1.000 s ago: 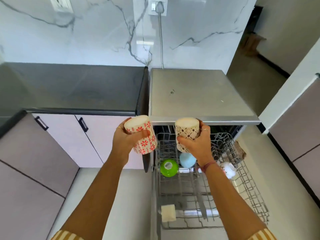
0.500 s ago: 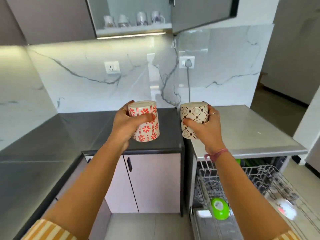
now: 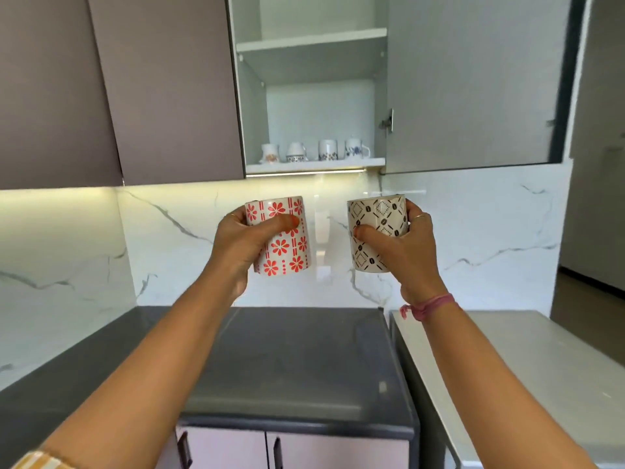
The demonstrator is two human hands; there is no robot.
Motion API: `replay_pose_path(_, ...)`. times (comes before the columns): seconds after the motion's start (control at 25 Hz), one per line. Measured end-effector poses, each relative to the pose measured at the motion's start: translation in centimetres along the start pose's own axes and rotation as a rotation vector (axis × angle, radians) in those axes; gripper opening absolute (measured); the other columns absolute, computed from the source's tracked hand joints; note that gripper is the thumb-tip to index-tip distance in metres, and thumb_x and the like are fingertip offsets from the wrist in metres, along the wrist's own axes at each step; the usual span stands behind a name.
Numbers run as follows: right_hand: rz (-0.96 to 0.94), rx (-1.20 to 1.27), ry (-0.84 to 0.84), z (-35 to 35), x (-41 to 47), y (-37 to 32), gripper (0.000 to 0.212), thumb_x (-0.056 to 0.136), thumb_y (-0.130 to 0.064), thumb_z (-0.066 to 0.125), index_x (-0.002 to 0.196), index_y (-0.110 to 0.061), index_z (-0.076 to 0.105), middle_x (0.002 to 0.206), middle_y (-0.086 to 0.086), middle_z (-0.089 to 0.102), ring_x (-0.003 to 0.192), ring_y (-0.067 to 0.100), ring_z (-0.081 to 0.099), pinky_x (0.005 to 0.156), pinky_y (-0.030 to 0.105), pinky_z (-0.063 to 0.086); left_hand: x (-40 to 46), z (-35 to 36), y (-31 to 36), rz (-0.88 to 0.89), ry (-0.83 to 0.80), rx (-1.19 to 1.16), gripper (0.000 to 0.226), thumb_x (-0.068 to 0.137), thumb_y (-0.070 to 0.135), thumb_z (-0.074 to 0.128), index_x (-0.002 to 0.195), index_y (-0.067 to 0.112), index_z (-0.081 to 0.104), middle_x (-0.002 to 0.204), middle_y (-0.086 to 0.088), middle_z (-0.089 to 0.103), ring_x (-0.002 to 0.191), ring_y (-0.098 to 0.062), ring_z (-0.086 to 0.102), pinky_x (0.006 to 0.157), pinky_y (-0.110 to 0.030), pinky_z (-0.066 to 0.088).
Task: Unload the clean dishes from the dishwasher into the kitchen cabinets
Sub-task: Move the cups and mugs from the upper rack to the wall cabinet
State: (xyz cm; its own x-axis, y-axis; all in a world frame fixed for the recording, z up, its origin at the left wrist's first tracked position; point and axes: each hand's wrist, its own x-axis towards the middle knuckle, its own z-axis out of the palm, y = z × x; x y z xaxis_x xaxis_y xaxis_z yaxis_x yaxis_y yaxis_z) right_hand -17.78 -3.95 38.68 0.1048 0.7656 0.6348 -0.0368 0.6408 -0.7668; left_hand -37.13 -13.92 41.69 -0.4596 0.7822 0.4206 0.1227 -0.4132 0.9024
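Head view: your left hand (image 3: 241, 242) clamps the red-flowered mug (image 3: 282, 235), right hand (image 3: 407, 245) the brown-patterned mug (image 3: 377, 231); both handles hidden, mid-frame.

A single head-worn camera looked forward and slightly upward from close behind the person's raised forearms. It faced the marble backsplash (image 3: 473, 231) straight on, with the open wall cabinet (image 3: 311, 49) filling the upper frame and the dark countertop (image 3: 287, 360) below. The wide lens bowed the edges. No second view overlapped it.
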Motion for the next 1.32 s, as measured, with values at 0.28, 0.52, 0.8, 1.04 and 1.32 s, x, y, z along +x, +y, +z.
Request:
replay_pose_path(0.28, -0.103, 0.069, 0.006, 6.9, 13.9, 0.4, 0.079, 0.046, -0.046, 0.079, 0.118, -0.023, 0.057, 0.117, 0.004, 0.058, 0.100, 0.019, 0.063, 0.082, 0.042, 0.058, 14.8, -0.5, 2.9, 0.134, 0.031, -0.057, 0.029, 0.073, 0.017, 0.079, 0.097, 0.017, 0.062, 0.092, -0.002, 0.073, 0.082, -0.019, 0.072, 0.066, -0.032, 0.056)
replay_pose_path(0.52, -0.295, 0.127, 0.036, 13.1, 26.5, -4.0, 0.075, 0.050, -0.040, 0.083, 0.117, -0.020, 0.057, 0.113, 0.002, 0.065, 0.096, 0.015, 0.067, 0.076, 0.036, 0.060, 28.1, 0.6, 8.5, 0.311, -0.010, -0.158, 0.040, 0.072, 0.017, 0.080, 0.106, 0.010, 0.060, 0.084, -0.001, 0.075, 0.072, -0.013, 0.073, 0.055, -0.025, 0.057)
replay_pose_path(0.8, -0.396, 0.192, 0.155, 19.9, 37.6, -8.9, 0.068, 0.046, -0.041, 0.081, 0.106, -0.023, 0.054, 0.101, -0.006, 0.069, 0.087, 0.011, 0.071, 0.076, 0.036, 0.060, 41.0, 1.3, 13.9, 0.485, -0.110, -0.247, 0.058, 0.067, 0.024, 0.084, 0.115, 0.010, 0.056, 0.092, -0.003, 0.075, 0.075, -0.015, 0.074, 0.062, -0.032, 0.059)
replay_pose_path(1.04, -0.432, 0.152, 0.180, 23.7, 45.3, -12.3, 0.061, 0.049, -0.044, 0.080, 0.102, -0.018, 0.063, 0.094, -0.002, 0.073, 0.080, 0.015, 0.073, 0.068, 0.036, 0.061, 49.1, 2.3, 18.0, 0.551, -0.163, -0.253, 0.058, 0.069, 0.028, 0.083, 0.117, 0.014, 0.053, 0.094, -0.001, 0.073, 0.070, -0.012, 0.073, 0.053, -0.026, 0.057)
replay_pose_path(1.32, -0.472, 0.075, 0.176, 27.1, 52.4, -13.6, 0.070, 0.042, -0.053, 0.077, 0.102, -0.019, 0.062, 0.096, -0.003, 0.072, 0.086, 0.015, 0.070, 0.077, 0.036, 0.059, 56.0, 4.3, 20.1, 0.607, -0.111, -0.235, 0.058, 0.069, 0.034, 0.082, 0.115, 0.017, 0.051, 0.097, 0.002, 0.070, 0.075, -0.012, 0.071, 0.053, -0.024, 0.055)
